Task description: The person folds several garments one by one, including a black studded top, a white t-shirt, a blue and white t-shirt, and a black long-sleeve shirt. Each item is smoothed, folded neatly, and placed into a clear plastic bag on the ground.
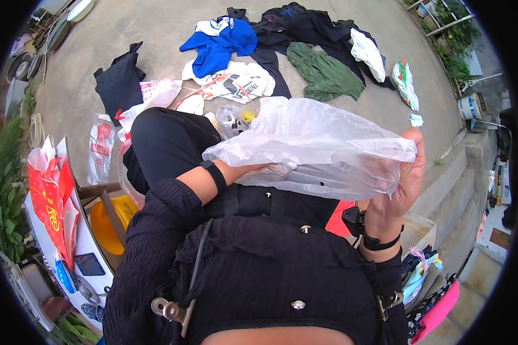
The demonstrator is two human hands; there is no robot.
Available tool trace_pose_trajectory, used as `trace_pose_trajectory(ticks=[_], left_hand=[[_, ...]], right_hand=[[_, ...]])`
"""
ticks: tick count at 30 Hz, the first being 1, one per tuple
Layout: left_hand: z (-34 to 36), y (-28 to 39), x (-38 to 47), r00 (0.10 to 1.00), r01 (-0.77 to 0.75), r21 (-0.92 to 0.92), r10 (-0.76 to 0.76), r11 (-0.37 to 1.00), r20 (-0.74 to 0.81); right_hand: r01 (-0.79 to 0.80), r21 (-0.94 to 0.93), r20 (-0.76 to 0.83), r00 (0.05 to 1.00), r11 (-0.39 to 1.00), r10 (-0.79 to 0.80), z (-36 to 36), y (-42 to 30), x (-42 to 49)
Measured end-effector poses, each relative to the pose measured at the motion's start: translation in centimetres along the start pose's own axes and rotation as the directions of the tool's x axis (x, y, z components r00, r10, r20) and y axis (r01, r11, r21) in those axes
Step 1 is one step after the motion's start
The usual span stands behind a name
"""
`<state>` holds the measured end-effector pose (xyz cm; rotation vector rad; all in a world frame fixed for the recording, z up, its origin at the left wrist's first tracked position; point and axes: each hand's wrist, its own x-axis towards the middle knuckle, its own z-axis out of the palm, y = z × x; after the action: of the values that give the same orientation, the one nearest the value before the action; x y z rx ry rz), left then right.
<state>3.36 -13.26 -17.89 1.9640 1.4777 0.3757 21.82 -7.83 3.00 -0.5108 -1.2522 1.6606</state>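
A translucent white plastic bag (328, 129) is spread sideways over my lap. My right hand (408, 172) pinches the bag's edge at its right end between thumb and fingers. My left hand (280, 167) reaches inside the bag from its left side; it shows only dimly through the film, and whether it holds anything cannot be told. Just beyond the bag, a smaller clear bag (231, 120) with a yellow item lies on the concrete. Farther off lie a white printed shirt (252, 82), a blue and white garment (220, 47), a green garment (323, 71) and black clothes (302, 26).
At my left, a table (86, 241) bears a red paper bag (52, 202) and a phone (90, 264); a yellow container (108, 224) is beside it. A clear printed bag (100, 151) lies on the ground. Concrete steps (444, 185) and piled cloths (423, 276) are at my right.
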Motion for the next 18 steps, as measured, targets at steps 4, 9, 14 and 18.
trace_pose_trajectory(ticks=[4,9,14,18], left_hand=[[0.5,1.6,0.1,0.999,-0.046,0.011,0.047,0.999,-0.017],[1.4,1.0,1.3,1.0,-0.016,0.058,0.017,0.998,-0.022],[1.5,-0.8,2.5,0.999,0.023,0.095,-0.02,0.995,-0.035],[-0.8,0.4,2.8,0.992,-0.039,0.142,0.056,0.989,-0.117]], right_hand=[[-0.023,0.142,0.046,0.999,0.99,0.016,0.2,0.0,0.3],[-0.135,0.194,0.134,0.985,0.972,0.11,1.4,0.8,-0.4],[-0.123,0.101,0.131,0.985,0.987,0.109,1.3,1.2,-0.8],[0.023,0.074,0.084,0.996,0.997,-0.029,0.1,1.0,0.2]])
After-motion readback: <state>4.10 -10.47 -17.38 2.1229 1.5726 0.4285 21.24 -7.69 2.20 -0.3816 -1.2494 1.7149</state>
